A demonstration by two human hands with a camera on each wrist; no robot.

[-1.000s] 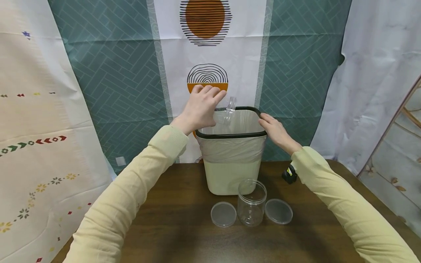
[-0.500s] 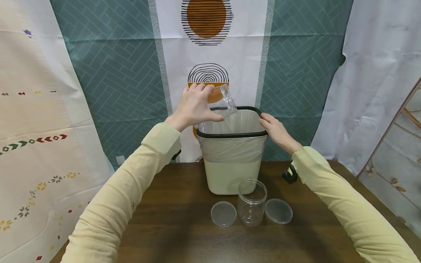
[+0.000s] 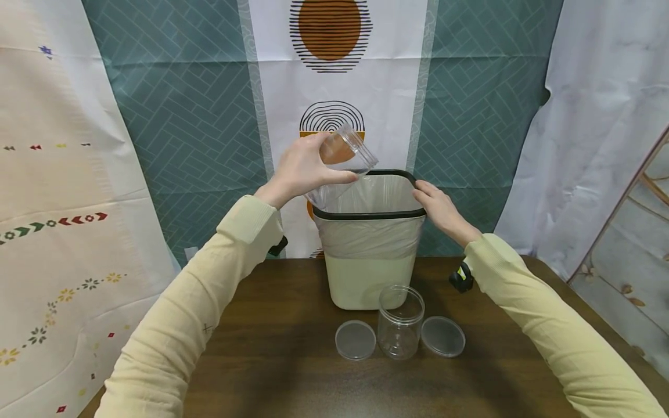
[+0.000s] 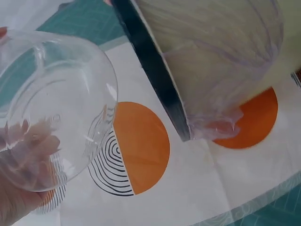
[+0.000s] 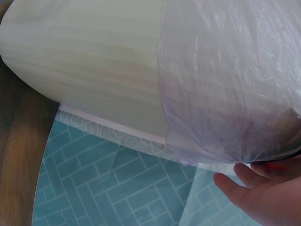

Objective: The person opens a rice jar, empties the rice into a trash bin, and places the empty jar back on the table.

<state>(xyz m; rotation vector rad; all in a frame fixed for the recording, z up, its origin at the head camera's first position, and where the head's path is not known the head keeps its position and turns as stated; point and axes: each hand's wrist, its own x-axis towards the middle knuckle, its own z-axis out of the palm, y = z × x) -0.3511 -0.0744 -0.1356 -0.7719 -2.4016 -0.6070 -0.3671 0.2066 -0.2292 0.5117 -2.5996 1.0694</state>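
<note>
A clear plastic jar [image 3: 338,155] is in my left hand [image 3: 299,167], gripped around its side with the thumb along the front. It leans over the left part of the bin's rim, mouth up to the right and base down to the left. The left wrist view shows the round base of the jar [image 4: 61,94] close up, with nothing visible inside. My right hand [image 3: 441,209] rests on the right side of the black rim of the trash can [image 3: 368,216]. In the right wrist view its fingers [image 5: 230,188] lie extended beside the overhanging liner bag [image 5: 211,84].
A second clear jar [image 3: 399,331] stands open on the wooden table [image 3: 272,348] in front of the can. Flat round lids lie on either side of it, a left lid [image 3: 355,340] and a right lid [image 3: 443,336]. A patterned curtain [image 3: 183,116] hangs behind.
The left hand has drawn back up and left, turning the jar from mouth-down over the can to mouth-up. The right hand stays on the rim.
</note>
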